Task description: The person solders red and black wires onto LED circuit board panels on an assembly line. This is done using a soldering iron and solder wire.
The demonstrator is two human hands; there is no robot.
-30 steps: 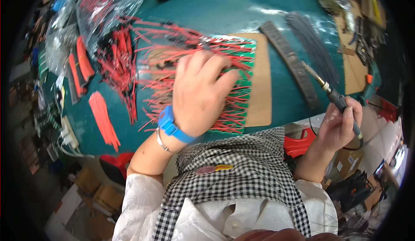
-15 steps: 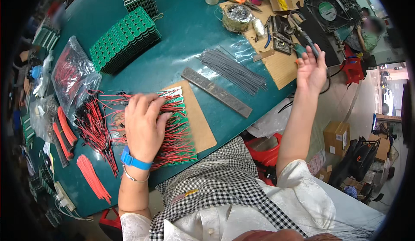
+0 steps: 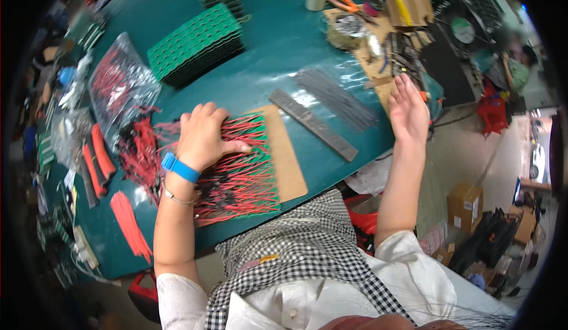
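Observation:
My left hand, with a blue band at the wrist, rests over a dense row of red and black wires. Its fingers curve loosely and the thumb stretches across the wires; nothing is visibly gripped. Under the wires, green circuit boards show along their right edge, lying on a brown board. My right hand is raised at the table's right edge, palm up and fingers stretched, holding nothing I can see. It is nearest the blurred tools around the soldering station.
Stacked green cell holders stand behind my left hand. Loose red and black wires, a plastic bag and red tubing lie to the left. A metal bar and grey strips lie between my hands.
The view has shifted, so the table appears further right. My right hand, earlier by the dark handle and its cable, now shows stretched fingers apart from it. My left thumb has spread outward.

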